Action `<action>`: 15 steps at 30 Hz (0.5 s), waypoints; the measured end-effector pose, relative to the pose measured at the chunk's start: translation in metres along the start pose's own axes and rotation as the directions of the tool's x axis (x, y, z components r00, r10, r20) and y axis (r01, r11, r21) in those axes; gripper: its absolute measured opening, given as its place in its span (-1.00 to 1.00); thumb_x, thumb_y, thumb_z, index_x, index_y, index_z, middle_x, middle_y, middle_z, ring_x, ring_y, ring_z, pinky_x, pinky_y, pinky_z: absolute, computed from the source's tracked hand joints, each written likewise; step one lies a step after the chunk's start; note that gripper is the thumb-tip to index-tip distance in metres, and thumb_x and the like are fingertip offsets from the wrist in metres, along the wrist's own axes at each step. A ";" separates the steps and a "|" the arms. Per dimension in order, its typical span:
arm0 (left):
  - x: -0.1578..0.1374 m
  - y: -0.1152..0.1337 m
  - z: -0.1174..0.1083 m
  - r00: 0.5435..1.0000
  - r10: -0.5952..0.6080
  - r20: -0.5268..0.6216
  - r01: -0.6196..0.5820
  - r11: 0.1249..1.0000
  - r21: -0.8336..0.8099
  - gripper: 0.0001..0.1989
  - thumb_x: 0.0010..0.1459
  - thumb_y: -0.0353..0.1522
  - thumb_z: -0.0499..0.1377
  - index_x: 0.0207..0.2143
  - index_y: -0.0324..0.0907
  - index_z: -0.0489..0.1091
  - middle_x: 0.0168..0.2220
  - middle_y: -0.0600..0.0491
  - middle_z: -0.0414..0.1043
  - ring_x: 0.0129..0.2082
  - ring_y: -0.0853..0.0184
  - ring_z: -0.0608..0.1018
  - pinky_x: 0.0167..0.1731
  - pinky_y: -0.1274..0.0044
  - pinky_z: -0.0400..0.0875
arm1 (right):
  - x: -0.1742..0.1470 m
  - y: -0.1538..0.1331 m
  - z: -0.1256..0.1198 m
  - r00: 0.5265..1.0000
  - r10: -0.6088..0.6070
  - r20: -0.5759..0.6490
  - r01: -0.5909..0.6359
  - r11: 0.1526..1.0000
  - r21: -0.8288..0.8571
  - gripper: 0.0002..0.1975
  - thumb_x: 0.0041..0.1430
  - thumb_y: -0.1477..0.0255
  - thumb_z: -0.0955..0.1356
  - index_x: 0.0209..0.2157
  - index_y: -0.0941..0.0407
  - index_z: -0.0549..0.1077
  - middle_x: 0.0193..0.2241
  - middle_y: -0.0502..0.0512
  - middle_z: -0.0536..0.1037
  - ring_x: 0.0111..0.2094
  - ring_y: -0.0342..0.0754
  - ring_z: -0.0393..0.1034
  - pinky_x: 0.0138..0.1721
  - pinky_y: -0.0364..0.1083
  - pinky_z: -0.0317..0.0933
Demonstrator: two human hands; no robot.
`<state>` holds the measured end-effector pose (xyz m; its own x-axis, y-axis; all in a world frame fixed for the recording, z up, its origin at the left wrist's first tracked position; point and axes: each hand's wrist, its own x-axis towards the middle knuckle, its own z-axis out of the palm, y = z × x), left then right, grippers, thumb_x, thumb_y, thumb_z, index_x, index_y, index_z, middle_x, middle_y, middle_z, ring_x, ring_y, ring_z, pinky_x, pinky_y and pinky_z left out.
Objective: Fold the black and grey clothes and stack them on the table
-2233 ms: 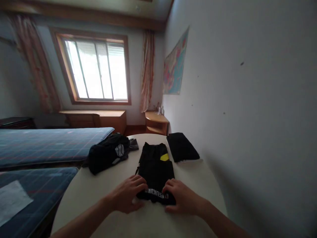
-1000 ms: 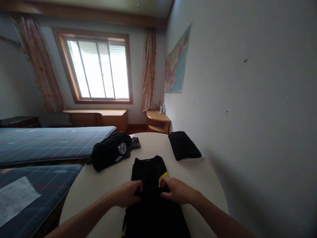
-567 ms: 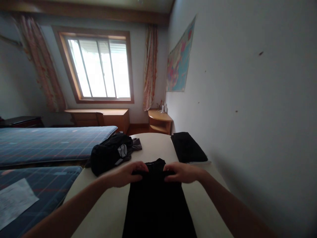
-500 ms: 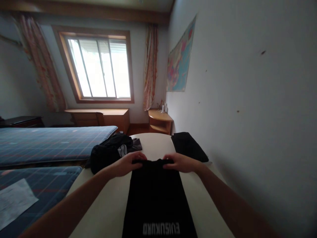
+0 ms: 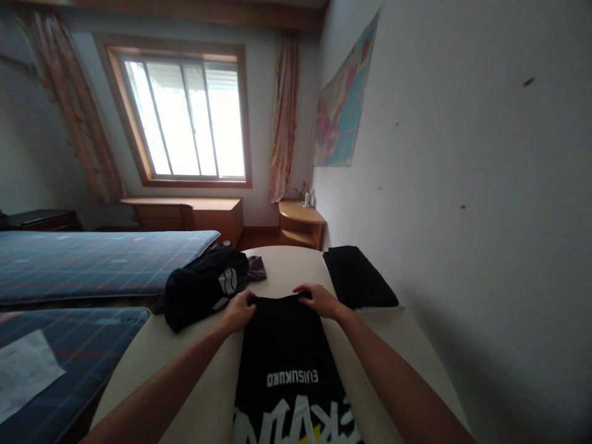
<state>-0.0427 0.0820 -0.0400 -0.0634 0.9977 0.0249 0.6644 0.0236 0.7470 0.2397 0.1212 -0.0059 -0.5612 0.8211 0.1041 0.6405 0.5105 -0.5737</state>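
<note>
A long, narrow black garment (image 5: 284, 336) lies lengthwise before me, with white lettering and a bit of yellow on its near part; I cannot tell its exact kind. My left hand (image 5: 241, 308) pinches its far left corner between thumb and fingers. At the far right corner, my right hand (image 5: 319, 300) grips the same edge. Between the two hands the far edge is stretched nearly straight. The near end runs out of the bottom of the view. Beneath it is a cream rounded table (image 5: 198, 388).
A crumpled black cloth item (image 5: 197, 293) with a white mark lies at the table's left. A folded black cloth (image 5: 361, 277) rests at the right, near the wall (image 5: 485, 259). Left of the table are plaid mattresses (image 5: 102, 265) and a paper sheet (image 5: 28, 370).
The garment's lettering has shifted farther from me, and larger white letters with yellow now show at the bottom. Both hands keep hold of the far edge, now pulled straighter.
</note>
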 end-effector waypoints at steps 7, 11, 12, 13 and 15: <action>0.000 -0.004 0.001 0.995 -0.060 0.077 0.059 0.998 0.007 -0.59 -0.11 -0.42 0.32 -0.15 -0.27 0.37 -0.37 0.04 0.49 -0.38 0.29 0.54 -0.47 0.58 0.31 | 0.011 0.006 0.007 0.995 0.093 0.040 -0.088 0.991 -0.102 -0.45 -0.06 0.25 0.54 -0.07 0.28 0.53 0.01 0.37 0.46 0.07 0.19 0.31 0.12 0.05 0.16; 0.001 0.007 0.000 0.993 -0.031 0.113 0.034 0.999 -0.026 -0.65 -0.19 -0.55 0.28 -0.24 -0.31 0.41 -0.44 0.06 0.49 -0.42 0.27 0.54 -0.48 0.57 0.34 | 0.012 0.000 0.005 0.990 0.132 0.045 -0.126 0.985 -0.117 -0.63 -0.02 0.35 0.53 -0.18 0.24 0.55 -0.18 0.26 0.55 -0.14 0.09 0.43 -0.10 -0.04 0.26; 0.002 0.012 -0.003 0.994 -0.012 0.111 0.016 0.999 -0.035 -0.69 -0.19 -0.56 0.26 -0.28 -0.31 0.42 -0.46 0.07 0.48 -0.43 0.27 0.54 -0.48 0.55 0.34 | 0.011 -0.004 0.002 0.991 0.131 0.030 -0.127 0.986 -0.112 -0.67 0.00 0.37 0.52 -0.18 0.22 0.54 -0.22 0.21 0.56 -0.18 0.05 0.44 -0.14 -0.07 0.26; 0.003 0.018 -0.007 0.995 0.016 0.102 -0.012 0.999 -0.046 -0.72 -0.18 -0.56 0.24 -0.31 -0.31 0.44 -0.47 0.07 0.47 -0.42 0.26 0.54 -0.46 0.54 0.35 | 0.010 -0.008 -0.003 0.992 0.125 0.002 -0.124 0.987 -0.104 -0.69 0.03 0.39 0.50 -0.18 0.21 0.53 -0.23 0.19 0.56 -0.20 0.03 0.44 -0.16 -0.08 0.25; 0.002 0.031 -0.016 0.994 0.090 0.061 -0.085 0.993 -0.078 -0.76 -0.14 -0.53 0.23 -0.31 -0.30 0.46 -0.44 0.06 0.49 -0.36 0.24 0.54 -0.38 0.52 0.38 | 0.007 -0.018 -0.014 0.992 0.095 -0.082 -0.102 0.991 -0.088 -0.72 0.09 0.42 0.47 -0.15 0.19 0.49 -0.18 0.18 0.55 -0.16 0.01 0.43 -0.12 -0.08 0.23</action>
<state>-0.0338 0.0839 -0.0060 0.0423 0.9978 0.0513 0.6072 -0.0665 0.7918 0.2315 0.1209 0.0165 -0.4532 0.8839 0.1157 0.7377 0.4447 -0.5079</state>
